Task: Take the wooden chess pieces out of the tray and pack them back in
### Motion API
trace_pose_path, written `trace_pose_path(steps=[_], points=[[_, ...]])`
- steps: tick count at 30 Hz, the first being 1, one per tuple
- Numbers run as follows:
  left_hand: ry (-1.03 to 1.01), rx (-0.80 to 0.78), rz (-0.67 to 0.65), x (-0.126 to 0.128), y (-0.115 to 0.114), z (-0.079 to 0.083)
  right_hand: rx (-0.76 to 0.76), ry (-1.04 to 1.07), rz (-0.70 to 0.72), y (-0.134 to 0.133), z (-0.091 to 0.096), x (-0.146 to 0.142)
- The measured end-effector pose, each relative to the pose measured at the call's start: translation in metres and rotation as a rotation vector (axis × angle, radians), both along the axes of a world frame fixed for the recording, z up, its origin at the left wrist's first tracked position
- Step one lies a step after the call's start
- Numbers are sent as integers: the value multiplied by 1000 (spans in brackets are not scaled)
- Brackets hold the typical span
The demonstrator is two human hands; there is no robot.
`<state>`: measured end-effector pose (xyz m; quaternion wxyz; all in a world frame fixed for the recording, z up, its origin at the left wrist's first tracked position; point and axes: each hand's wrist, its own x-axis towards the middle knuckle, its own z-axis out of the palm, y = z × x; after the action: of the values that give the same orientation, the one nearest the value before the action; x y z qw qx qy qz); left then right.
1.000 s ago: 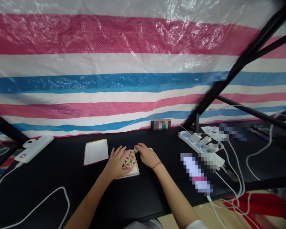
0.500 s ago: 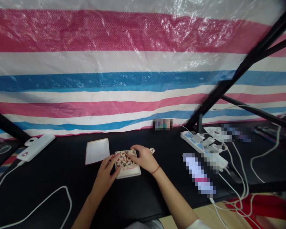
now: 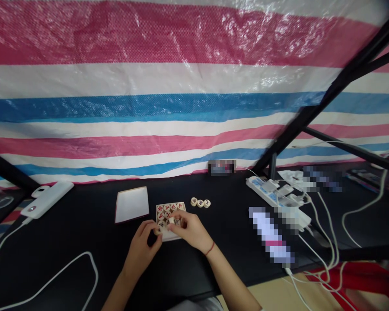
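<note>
Two hands at the xiangqi tray (image 3: 170,236): R hand (image 3: 191,231) pinching a piece (image 3: 171,220), L hand (image 3: 140,249) curled narrow at edge, 3 pieces (image 3: 200,202) nearby.

the chinese chess pieces (image 3: 200,202) near me look like smooth, polished wood, the table (image 3: 233,242) is matt black, and the woven plastic tarp (image 3: 194,108) behind it is glossy and crinkled.
</note>
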<state>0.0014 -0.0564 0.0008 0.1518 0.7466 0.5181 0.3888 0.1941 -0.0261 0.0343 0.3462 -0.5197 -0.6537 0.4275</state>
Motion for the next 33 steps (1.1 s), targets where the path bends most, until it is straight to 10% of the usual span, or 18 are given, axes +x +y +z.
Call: trace_pose_path(steps=[21,33], points=[[367,210,-141,-4,2,-9,-46,35,-78,-8,-8,16],[333,218,-150,-7,1,-13,40,-324,145,-25,1,-7]])
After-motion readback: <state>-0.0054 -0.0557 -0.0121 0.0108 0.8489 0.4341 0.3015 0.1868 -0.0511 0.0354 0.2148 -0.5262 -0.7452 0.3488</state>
